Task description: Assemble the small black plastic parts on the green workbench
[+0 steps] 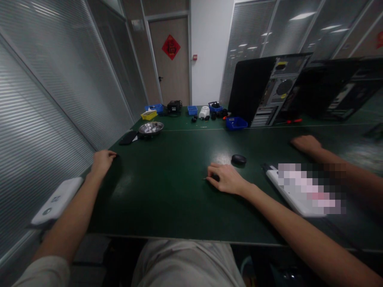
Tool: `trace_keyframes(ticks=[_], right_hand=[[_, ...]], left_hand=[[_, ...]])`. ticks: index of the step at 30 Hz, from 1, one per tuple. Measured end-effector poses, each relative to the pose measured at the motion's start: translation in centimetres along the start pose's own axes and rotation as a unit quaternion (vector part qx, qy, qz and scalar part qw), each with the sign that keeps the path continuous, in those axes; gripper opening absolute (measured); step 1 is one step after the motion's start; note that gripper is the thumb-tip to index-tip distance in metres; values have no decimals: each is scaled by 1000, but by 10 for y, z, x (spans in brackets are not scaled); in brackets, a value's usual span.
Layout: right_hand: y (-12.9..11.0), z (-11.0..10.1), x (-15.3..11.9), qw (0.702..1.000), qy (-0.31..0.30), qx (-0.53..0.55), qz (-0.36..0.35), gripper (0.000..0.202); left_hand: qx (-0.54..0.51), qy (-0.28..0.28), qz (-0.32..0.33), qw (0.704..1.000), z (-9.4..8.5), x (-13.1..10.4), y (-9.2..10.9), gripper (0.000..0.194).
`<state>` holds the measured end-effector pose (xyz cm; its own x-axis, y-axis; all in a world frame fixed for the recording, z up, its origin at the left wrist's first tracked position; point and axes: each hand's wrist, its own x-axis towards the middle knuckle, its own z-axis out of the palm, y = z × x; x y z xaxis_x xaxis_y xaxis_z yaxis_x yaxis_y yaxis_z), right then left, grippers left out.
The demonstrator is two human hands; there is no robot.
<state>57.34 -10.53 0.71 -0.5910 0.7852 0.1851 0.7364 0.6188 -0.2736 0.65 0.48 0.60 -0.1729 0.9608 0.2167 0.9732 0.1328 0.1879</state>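
Observation:
My left hand rests at the left edge of the green table, thumb and fingers pinched together. Something small and dark shows at its fingertips, too small to name. Nearer the middle, my right hand is closed around a small black tool, whose thin metal tip points left just above the table. A black mouse lies right behind that hand. The round metal dish stands at the back left, beside a flat black object.
Another person's hand rests at the right, behind a white device. Computer cases stand at the back right. Along the back are a blue tray, a yellow tray and small parts. A white device is at the left edge.

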Motion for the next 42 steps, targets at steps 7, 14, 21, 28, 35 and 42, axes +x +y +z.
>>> trace_keyframes(ticks=[7,14,21,28,35,42], right_hand=[[1,2,1,1000,7,-7,-3,13],[-1,0,0,1000,0,-5,-1,13],[0,1,0,1000,3,-5,-1,13],[-1,0,-1,1000,0,-9,-3,13],[-2,2,0,1000,10,-5,4,14],[-2,2,0,1000,11,5,7,14]], left_hand=[[34,6,14,999,-2,-5,5,29],[58,4,-17,998,-5,-6,5,31],[79,1,-43,996,-7,-6,12,31],[103,8,-40,994,-11,-9,19,30],[97,28,14,995,-12,-13,47,30],[-94,-44,318,943,-9,-83,194,27]])
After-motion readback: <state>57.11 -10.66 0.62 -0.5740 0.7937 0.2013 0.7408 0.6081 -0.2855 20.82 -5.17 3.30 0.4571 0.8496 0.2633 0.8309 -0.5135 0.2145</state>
